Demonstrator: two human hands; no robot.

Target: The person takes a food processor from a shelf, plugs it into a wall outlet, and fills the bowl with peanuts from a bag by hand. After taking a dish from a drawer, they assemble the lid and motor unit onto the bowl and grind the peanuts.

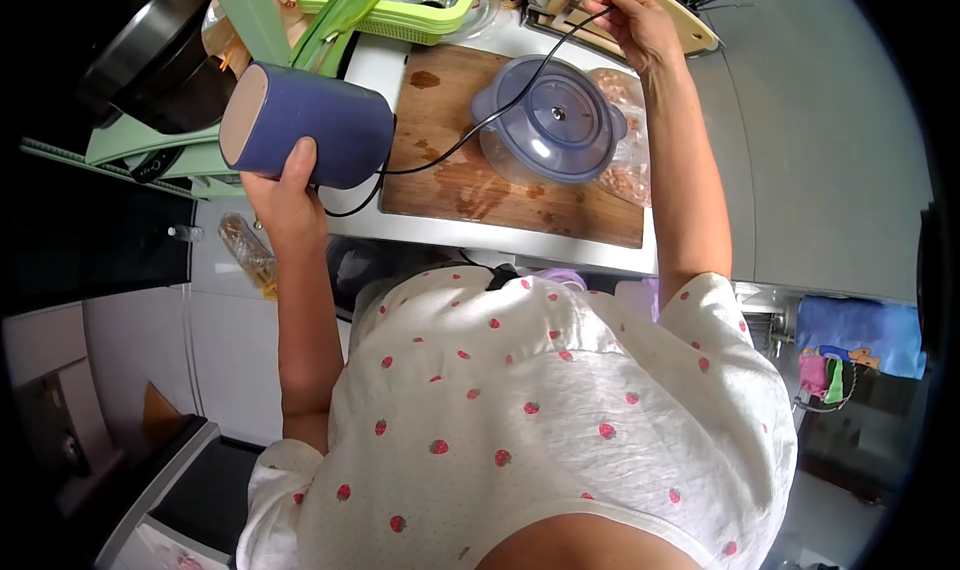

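Observation:
My left hand [283, 195] grips a purple-blue motor unit [335, 130], which looks like the top of a food chopper, tilted on its side with its beige end facing left. A black power cord [512, 103] runs from it across the cutting board to my raised right hand [640, 25], whose fingers are closed on the cord near the back. Between my hands, a clear bowl [525, 162] with a translucent blue lid [558, 115] stands on the wooden cutting board [430, 185]. The lid has a small hole or metal fitting at its centre. The cord passes over the lid.
Bags of brownish food [628, 150] lie right of the bowl. Behind are a green basket [405, 20] and a knife holder [570, 15]. Green leaves [345, 15] and a dark pot [170, 70] are on the left. A grey cabinet [830, 140] borders the right.

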